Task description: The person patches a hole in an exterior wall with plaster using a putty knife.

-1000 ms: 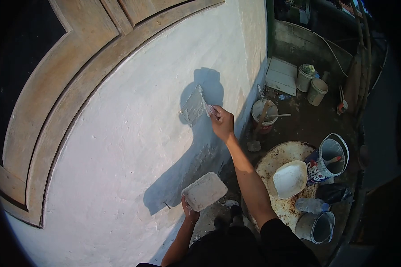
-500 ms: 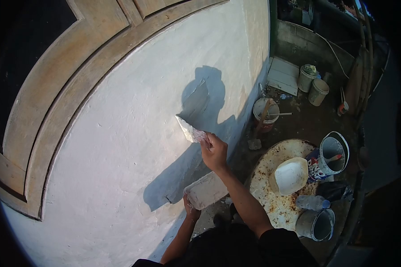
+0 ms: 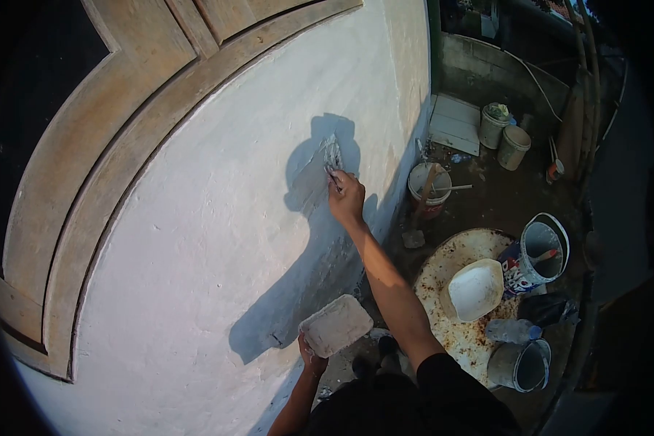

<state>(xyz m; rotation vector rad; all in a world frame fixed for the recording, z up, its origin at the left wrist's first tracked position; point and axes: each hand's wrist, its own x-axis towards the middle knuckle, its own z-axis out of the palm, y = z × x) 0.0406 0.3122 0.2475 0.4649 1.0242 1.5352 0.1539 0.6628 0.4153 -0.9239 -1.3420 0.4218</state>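
My right hand is closed round the handle of a putty knife, whose blade lies against the white wall inside the shadow of my head. The blade looks edge-on and smeared with white, so its outline is hard to make out. Lower down, my left hand grips the near edge of a shallow rectangular tray coated with whitish residue. The tray is held out close to the wall, below my right forearm. A patch of wet-looking filler surrounds the blade.
A wooden window frame borders the wall at left. On a rusty round table stand a white tub, a paint bucket, a plastic bottle and a grey pail. Another bucket stands by the wall.
My right hand has moved up the wall with the putty knife, whose blade now meets the surface. The tray in my left hand has tilted, showing more of its inside.
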